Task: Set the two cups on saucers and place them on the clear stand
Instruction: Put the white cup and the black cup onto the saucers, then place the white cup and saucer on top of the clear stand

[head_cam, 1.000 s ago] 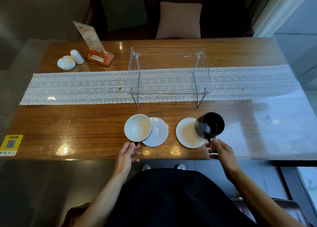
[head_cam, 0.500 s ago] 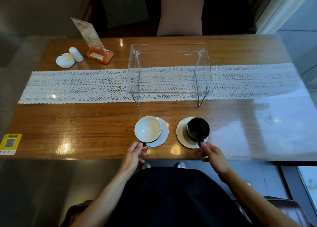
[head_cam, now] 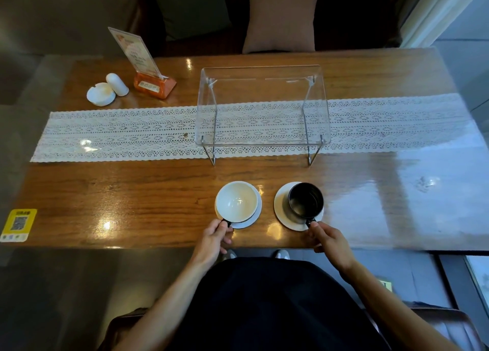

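Observation:
A white-lined cup [head_cam: 236, 201] sits over a white saucer [head_cam: 255, 217] near the table's front edge. My left hand [head_cam: 214, 239] pinches its dark handle. To the right, a black cup [head_cam: 305, 199] rests on a second white saucer [head_cam: 281, 207], toward that saucer's right side. My right hand [head_cam: 328, 240] grips the black cup's handle. The clear stand [head_cam: 262, 107], with thin metal legs, stands behind both cups on the lace runner, and nothing is on top of it.
A white lace runner [head_cam: 119, 132] crosses the wooden table [head_cam: 132, 191]. At the back left are a white ashtray [head_cam: 101, 94], a white shaker [head_cam: 117, 84] and an orange menu holder [head_cam: 153, 84]. A yellow QR sticker [head_cam: 18, 225] marks the front left corner.
Both cups moved inward from beside their saucers onto them. The white cup shifted right over its saucer, the black cup left and down onto its saucer. Both hands kept hold of the handles.

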A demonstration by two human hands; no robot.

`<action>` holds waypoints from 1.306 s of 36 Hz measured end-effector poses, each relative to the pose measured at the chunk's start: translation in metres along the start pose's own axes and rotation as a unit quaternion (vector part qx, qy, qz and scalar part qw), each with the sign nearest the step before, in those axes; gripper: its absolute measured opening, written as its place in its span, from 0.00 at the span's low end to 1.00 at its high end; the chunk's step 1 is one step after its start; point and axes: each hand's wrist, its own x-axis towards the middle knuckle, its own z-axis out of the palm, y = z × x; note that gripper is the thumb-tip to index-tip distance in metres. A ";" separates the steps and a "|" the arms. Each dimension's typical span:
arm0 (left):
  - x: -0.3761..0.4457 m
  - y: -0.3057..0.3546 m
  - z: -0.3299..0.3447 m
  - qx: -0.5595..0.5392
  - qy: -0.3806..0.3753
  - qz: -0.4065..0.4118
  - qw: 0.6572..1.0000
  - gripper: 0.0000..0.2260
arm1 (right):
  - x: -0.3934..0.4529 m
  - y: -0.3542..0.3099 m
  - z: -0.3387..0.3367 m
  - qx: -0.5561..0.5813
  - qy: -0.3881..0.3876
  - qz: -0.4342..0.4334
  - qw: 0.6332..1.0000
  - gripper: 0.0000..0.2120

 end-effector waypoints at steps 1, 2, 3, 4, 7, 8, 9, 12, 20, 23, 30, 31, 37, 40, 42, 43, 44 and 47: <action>0.000 0.000 0.000 0.006 -0.003 0.001 1.000 0.09 | 0.000 -0.001 0.000 0.000 -0.003 -0.001 1.000 0.18; 0.001 0.000 0.000 0.009 -0.006 0.003 1.000 0.09 | -0.001 -0.001 -0.001 0.000 -0.004 -0.002 1.000 0.18; 0.002 0.001 0.000 0.011 -0.008 0.004 1.000 0.08 | -0.002 -0.002 -0.001 0.001 -0.004 -0.002 1.000 0.18; 0.002 0.001 0.000 0.013 -0.009 0.005 1.000 0.08 | -0.002 -0.004 -0.002 0.001 -0.003 -0.001 1.000 0.18; 0.003 0.001 -0.001 0.020 -0.012 0.011 1.000 0.07 | -0.004 -0.008 -0.002 0.004 -0.006 0.003 1.000 0.18; 0.002 0.001 -0.001 0.021 -0.013 0.012 1.000 0.07 | -0.004 -0.009 -0.002 0.004 -0.007 0.004 1.000 0.18; 0.003 0.000 -0.001 0.023 -0.013 0.014 1.000 0.07 | -0.005 -0.010 -0.002 0.003 -0.007 0.005 1.000 0.18; 0.002 0.000 -0.001 0.026 -0.015 0.016 0.999 0.07 | -0.006 -0.012 -0.003 0.001 -0.009 0.007 1.000 0.18; 0.002 -0.001 -0.007 0.024 -0.020 0.006 0.999 0.07 | -0.008 -0.012 -0.007 0.010 -0.010 0.016 1.000 0.16; 0.001 -0.002 -0.013 0.023 -0.006 0.007 1.000 0.08 | -0.009 -0.009 -0.010 0.029 0.008 0.025 0.999 0.14; 0.005 0.000 -0.022 0.012 0.073 -0.015 0.997 0.09 | -0.006 -0.005 -0.013 0.013 0.138 0.037 0.990 0.04; 0.007 0.001 -0.023 0.019 0.081 -0.019 0.996 0.09 | -0.004 -0.004 -0.014 0.016 0.126 0.049 0.991 0.06; 0.025 0.006 -0.019 0.049 0.078 -0.039 0.995 0.18 | 0.009 -0.008 -0.018 0.072 0.079 0.094 0.990 0.12; 0.031 0.008 -0.018 0.060 0.077 -0.049 0.994 0.20 | 0.015 -0.008 -0.018 0.072 0.078 0.107 0.989 0.13; 0.035 0.009 -0.018 0.071 0.080 -0.051 0.993 0.20 | 0.017 -0.008 -0.019 0.070 0.085 0.115 0.987 0.12; 0.036 0.010 -0.018 0.081 0.082 -0.052 0.992 0.20 | 0.017 -0.007 -0.019 0.068 0.091 0.120 0.986 0.11; 0.038 0.011 -0.018 0.093 0.084 -0.051 0.991 0.20 | 0.016 -0.005 -0.019 0.065 0.098 0.127 0.985 0.10; 0.043 0.012 -0.020 0.122 0.085 -0.046 0.988 0.20 | 0.011 0.001 -0.016 0.036 0.074 0.164 0.983 0.05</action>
